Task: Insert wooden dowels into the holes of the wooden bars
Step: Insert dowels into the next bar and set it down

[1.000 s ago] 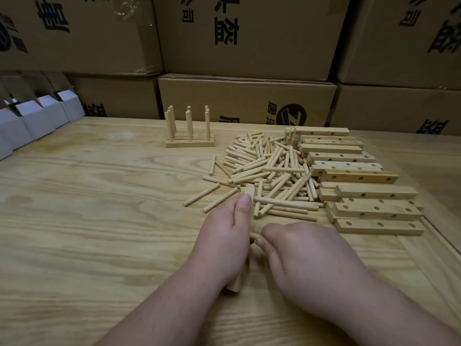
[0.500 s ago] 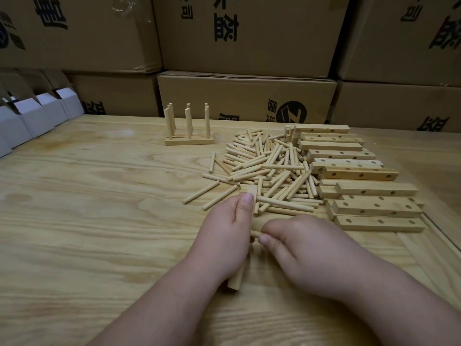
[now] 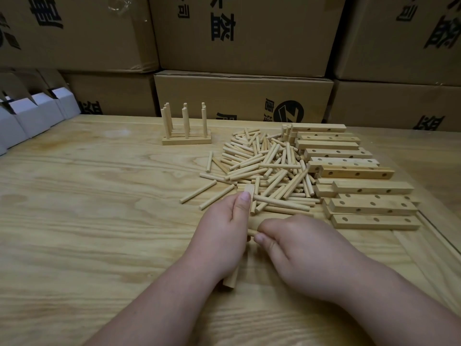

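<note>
1. The left hand (image 3: pixel 219 236) is gripping a wooden bar (image 3: pixel 249 193) lengthwise, its fingers curled round the bar and its thumb lying along the top towards the far end. The bar's far end is poking out past the thumb tip and its near end is sticking out below the palm, close to the surface (image 3: pixel 87 208).
2. The right hand (image 3: pixel 299 253) is pinching a dowel (image 3: pixel 251 232) between thumb and curled fingers. The dowel's tip is pointing left and touching the side of the bar, just beside the left hand. Whether the tip is already sitting in a hole cannot be told, as the hands are hiding that spot.
3. A loose pile of dowels (image 3: pixel 269 171) is lying just beyond both hands, with a few strays spreading out to its left.
4. A stack of drilled bars (image 3: pixel 361 188) is lying to the right of the pile, touching its edge, each one showing round holes along its face.
5. A finished rack (image 3: pixel 185 128) of bars with upright dowels is standing further back on the surface, left of the pile and well apart from the hands.
6. Brown cardboard boxes (image 3: pixel 244 96) are standing stacked behind the surface, and small white boxes (image 3: pixel 32 113) are sitting at the far left edge.
</note>
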Tool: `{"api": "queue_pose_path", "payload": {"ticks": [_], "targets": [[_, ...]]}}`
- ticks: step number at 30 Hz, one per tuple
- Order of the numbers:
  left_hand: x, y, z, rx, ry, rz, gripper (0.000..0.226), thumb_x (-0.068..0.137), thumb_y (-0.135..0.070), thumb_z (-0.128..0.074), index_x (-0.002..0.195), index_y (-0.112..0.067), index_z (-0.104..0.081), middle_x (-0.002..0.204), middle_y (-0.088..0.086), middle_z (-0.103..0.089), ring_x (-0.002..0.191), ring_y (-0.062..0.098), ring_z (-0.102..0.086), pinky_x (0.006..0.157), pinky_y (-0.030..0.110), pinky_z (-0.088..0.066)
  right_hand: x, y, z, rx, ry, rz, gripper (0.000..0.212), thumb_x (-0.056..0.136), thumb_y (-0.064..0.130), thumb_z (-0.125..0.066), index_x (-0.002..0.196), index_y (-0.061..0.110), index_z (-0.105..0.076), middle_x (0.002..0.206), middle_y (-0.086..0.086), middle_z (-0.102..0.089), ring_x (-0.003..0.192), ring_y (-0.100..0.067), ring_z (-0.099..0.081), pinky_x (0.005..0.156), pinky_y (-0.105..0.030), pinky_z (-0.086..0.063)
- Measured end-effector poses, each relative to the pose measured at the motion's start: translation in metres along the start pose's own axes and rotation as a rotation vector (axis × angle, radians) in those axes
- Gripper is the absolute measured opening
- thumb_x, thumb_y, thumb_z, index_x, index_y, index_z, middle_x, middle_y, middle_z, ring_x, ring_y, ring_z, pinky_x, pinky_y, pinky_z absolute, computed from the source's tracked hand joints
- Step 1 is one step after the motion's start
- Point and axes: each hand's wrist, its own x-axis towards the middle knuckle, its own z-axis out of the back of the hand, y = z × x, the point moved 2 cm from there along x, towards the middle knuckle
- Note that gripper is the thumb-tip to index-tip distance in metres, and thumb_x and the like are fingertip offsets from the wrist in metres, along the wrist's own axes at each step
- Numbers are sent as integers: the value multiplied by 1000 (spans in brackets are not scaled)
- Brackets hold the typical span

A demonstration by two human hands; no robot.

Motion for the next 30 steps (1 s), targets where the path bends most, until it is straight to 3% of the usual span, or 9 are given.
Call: {"api": "queue_pose_path", "payload": {"ticks": [5, 9, 13, 17, 22, 27, 30], "targets": [[-2, 0, 1, 2, -2, -2, 46, 106, -43, -37, 81, -11, -59, 64, -7, -52, 62, 8, -47, 65, 37, -44, -4, 4, -7, -12, -41, -41, 30, 98, 52, -31, 79, 30, -38, 76, 6, -55, 78, -22, -59, 63, -38, -45], [1, 0, 3, -50, 52, -13, 45, 107, -40, -39, 87, -8, -63, 69, 7, -58, 68, 10, -51, 71, 38, -47, -1, -3, -4, 47, 17, -6, 30, 99, 52, -36, 77, 32, -38, 74, 9, -51, 82, -21, -59, 69, -40, -47], [1, -1, 4, -73, 63, -9, 45, 106, -40, -40, 82, -7, -60, 60, -14, -47, 58, 4, -44, 57, 24, -42, 0, -4, -2, 17, 2, 14, 29, 98, 52, -34, 80, 31, -40, 73, 9, -52, 81, -20, -59, 65, -37, -46], [1, -2, 4, -85, 67, -9, 44, 106, -38, -41, 76, -9, -57, 55, -16, -45, 53, -1, -42, 50, 12, -38, -1, -2, -2, 0, -19, 29, 29, 98, 53, -33, 80, 31, -41, 74, 9, -54, 79, -20, -59, 65, -37, -46], [0, -5, 5, -106, 85, 4, 44, 106, -39, -41, 69, -16, -51, 54, -16, -43, 51, -1, -41, 49, 9, -38, -2, -3, -1, 30, -29, 25, 28, 98, 52, -35, 80, 32, -41, 77, 8, -58, 80, -20, -59, 65, -37, -46], [1, -2, 4, -182, 98, 42, 44, 106, -41, -42, 83, -12, -67, 66, -10, -57, 64, 3, -54, 57, 13, -45, -1, -2, -7, 62, -82, 17, 28, 96, 52, -32, 73, 36, -35, 78, 7, -61, 79, -22, -60, 66, -40, -48], [2, 0, 6, -279, 49, 86, 40, 104, -48, -44, 93, -23, -74, 89, -12, -74, 89, 5, -68, 84, 26, -54, 2, -4, -9, 63, -168, -7, 36, 93, 57, -28, 83, 32, -52, 81, 13, -64, 81, -13, -61, 66, -37, -49]]}}
